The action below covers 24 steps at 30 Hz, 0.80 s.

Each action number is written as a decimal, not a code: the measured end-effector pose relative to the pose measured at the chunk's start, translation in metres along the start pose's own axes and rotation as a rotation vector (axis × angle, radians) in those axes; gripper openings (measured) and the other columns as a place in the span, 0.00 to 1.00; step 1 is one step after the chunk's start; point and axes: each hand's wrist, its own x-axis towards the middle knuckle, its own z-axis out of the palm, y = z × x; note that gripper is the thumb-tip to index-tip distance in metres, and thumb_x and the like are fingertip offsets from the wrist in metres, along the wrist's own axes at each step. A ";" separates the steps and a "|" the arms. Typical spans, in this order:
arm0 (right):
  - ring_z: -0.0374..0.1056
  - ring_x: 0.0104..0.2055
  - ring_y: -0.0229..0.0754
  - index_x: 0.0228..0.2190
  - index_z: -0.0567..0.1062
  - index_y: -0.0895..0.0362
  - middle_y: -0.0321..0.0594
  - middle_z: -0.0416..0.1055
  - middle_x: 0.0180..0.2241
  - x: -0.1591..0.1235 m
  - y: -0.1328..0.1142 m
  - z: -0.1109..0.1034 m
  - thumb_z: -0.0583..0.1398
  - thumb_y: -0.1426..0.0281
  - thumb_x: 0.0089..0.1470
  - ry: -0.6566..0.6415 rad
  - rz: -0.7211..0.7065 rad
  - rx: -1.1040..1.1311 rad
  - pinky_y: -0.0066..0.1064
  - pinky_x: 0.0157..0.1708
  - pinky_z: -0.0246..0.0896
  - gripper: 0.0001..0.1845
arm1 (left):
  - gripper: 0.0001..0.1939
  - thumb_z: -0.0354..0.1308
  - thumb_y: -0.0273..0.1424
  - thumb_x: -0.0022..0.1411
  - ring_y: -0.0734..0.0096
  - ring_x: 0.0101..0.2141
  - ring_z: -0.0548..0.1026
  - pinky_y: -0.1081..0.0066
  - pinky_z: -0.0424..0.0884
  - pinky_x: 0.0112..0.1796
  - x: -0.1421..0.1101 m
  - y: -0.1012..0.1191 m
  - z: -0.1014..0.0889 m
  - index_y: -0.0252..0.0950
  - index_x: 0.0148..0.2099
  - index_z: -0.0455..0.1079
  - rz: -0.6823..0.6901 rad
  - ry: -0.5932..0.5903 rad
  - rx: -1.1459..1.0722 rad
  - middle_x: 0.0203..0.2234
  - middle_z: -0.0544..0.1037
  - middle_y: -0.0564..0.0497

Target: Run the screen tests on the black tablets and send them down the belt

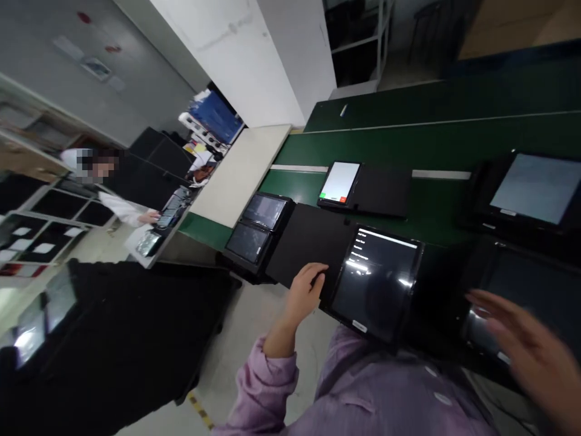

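A worker in a lilac smock steadies a dark-screened tablet at lower centre of the frame, on the near edge of a green workbench. The left hand rests curled fingers on the tablet's black edge; the right hand, blurred at lower right, hangs spread and empty. The glass-faced slab looks stiff, slick and fragile, best gripped by its side frames.

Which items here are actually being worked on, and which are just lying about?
In hand: left hand on flat black panel; dark-screened tablet with white text; right hand, blurred, above it.
Lying about: white-screened tablet; two stacked dark tablets; large lit monitor.
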 end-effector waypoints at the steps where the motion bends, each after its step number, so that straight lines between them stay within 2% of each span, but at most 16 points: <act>1: 0.74 0.43 0.54 0.60 0.64 0.28 0.42 0.74 0.50 -0.011 -0.019 0.014 0.53 0.53 0.65 -0.011 -0.066 -0.027 0.47 0.33 0.74 0.23 | 0.15 0.48 0.26 0.69 0.64 0.49 0.78 0.60 0.77 0.50 0.000 -0.010 0.006 0.38 0.50 0.75 0.019 -0.011 -0.001 0.46 0.81 0.44; 4: 0.67 0.57 0.60 0.63 0.65 0.39 0.48 0.63 0.61 -0.029 -0.064 0.054 0.51 0.55 0.66 -0.004 -0.293 -0.205 0.53 0.44 0.70 0.25 | 0.16 0.50 0.25 0.67 0.60 0.57 0.73 0.53 0.73 0.56 -0.003 -0.023 0.022 0.39 0.52 0.74 0.112 -0.065 -0.002 0.51 0.78 0.44; 6: 0.62 0.61 0.62 0.59 0.70 0.42 0.48 0.60 0.63 -0.035 -0.080 0.070 0.50 0.56 0.67 -0.021 -0.361 -0.311 0.55 0.47 0.66 0.23 | 0.17 0.51 0.25 0.67 0.57 0.59 0.70 0.50 0.72 0.56 -0.005 -0.023 0.028 0.39 0.54 0.73 0.172 -0.091 0.005 0.53 0.77 0.43; 7: 0.61 0.61 0.62 0.57 0.73 0.43 0.48 0.60 0.63 -0.037 -0.084 0.075 0.49 0.56 0.67 -0.025 -0.352 -0.342 0.54 0.47 0.65 0.22 | 0.17 0.51 0.24 0.66 0.56 0.59 0.70 0.48 0.72 0.56 -0.006 -0.023 0.029 0.39 0.54 0.73 0.196 -0.098 0.012 0.54 0.76 0.42; 12: 0.59 0.62 0.61 0.51 0.78 0.42 0.45 0.59 0.63 -0.034 -0.086 0.074 0.51 0.59 0.66 0.033 -0.154 -0.391 0.55 0.51 0.61 0.19 | 0.14 0.53 0.24 0.65 0.55 0.52 0.72 0.50 0.74 0.52 0.003 -0.024 0.029 0.40 0.50 0.74 0.271 -0.107 0.025 0.50 0.76 0.43; 18: 0.56 0.63 0.64 0.54 0.75 0.40 0.45 0.55 0.64 0.010 -0.075 0.075 0.50 0.56 0.66 0.064 0.040 -0.374 0.61 0.54 0.59 0.21 | 0.11 0.52 0.24 0.66 0.59 0.45 0.73 0.55 0.76 0.46 0.015 -0.024 0.032 0.39 0.42 0.75 0.298 -0.088 -0.007 0.43 0.76 0.45; 20: 0.57 0.63 0.62 0.59 0.70 0.42 0.48 0.55 0.64 0.021 -0.069 0.081 0.50 0.55 0.67 0.097 0.122 -0.314 0.61 0.56 0.59 0.24 | 0.11 0.51 0.23 0.66 0.60 0.45 0.73 0.55 0.76 0.45 0.012 -0.023 0.032 0.39 0.43 0.74 0.299 -0.074 -0.017 0.42 0.76 0.44; 24: 0.56 0.65 0.55 0.68 0.53 0.47 0.50 0.57 0.62 0.025 -0.058 0.094 0.48 0.53 0.67 0.161 0.247 -0.134 0.53 0.59 0.61 0.32 | 0.12 0.49 0.23 0.66 0.60 0.46 0.74 0.56 0.76 0.47 0.004 -0.020 0.028 0.37 0.45 0.73 0.301 -0.067 -0.032 0.43 0.79 0.44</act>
